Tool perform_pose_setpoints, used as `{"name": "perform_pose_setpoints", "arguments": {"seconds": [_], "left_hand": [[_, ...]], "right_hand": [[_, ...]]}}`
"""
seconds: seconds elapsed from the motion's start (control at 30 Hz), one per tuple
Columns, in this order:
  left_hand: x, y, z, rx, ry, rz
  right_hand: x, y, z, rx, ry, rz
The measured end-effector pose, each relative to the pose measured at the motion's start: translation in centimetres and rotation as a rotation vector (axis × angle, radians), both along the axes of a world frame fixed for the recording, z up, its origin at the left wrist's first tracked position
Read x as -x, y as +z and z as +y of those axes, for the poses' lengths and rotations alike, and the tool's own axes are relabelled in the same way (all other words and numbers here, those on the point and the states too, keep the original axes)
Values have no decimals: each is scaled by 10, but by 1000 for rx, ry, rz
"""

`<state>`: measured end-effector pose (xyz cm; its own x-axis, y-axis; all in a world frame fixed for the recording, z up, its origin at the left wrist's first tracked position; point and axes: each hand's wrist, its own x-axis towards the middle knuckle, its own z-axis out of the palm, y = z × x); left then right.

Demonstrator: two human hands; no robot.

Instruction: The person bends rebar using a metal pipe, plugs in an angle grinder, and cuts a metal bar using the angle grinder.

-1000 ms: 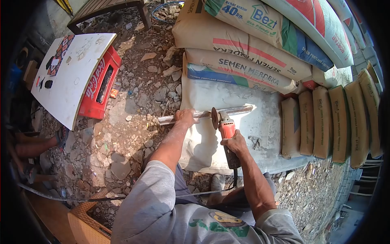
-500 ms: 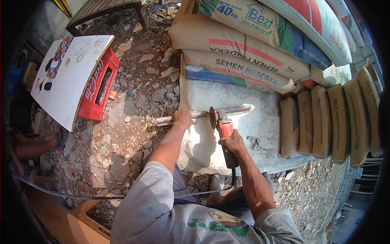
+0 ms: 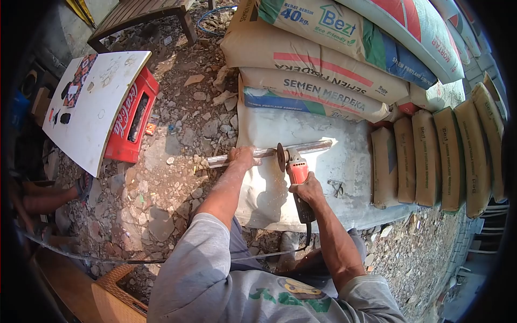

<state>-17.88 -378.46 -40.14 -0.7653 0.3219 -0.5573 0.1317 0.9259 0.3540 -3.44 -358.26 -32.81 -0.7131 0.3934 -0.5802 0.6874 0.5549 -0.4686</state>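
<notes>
My right hand [image 3: 307,189] is closed around the body of a red and black angle grinder [image 3: 298,172]. The grinder's disc [image 3: 281,157] stands edge-on against a long, narrow metal bar [image 3: 309,146]; whether it has cut into the bar cannot be made out. To the left of the disc, my left hand [image 3: 242,157] grips the bar and presses it down. Beneath the bar lies a pale sheet-covered surface [image 3: 328,185]. A dark power cord [image 3: 308,237] runs from the grinder's rear end toward the left.
Stacked cement bags [image 3: 323,97] rise just beyond the bar, and more bags [image 3: 425,161] stand upright at the right. A red crate [image 3: 132,118] under a white board [image 3: 97,107] is at the left. Rubble [image 3: 161,199] covers the ground. Another person's leg [image 3: 51,202] shows at far left.
My view has shifted very slightly. Both hands, the grinder and the bar keep nearly the same positions.
</notes>
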Motion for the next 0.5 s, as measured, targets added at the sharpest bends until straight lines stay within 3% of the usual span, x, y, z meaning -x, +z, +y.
{"name": "perform_pose_setpoints", "arguments": {"seconds": [0.5], "left_hand": [[1, -2, 1, 31, -3, 24]], "right_hand": [[-2, -8, -1, -35, 22, -11]]}}
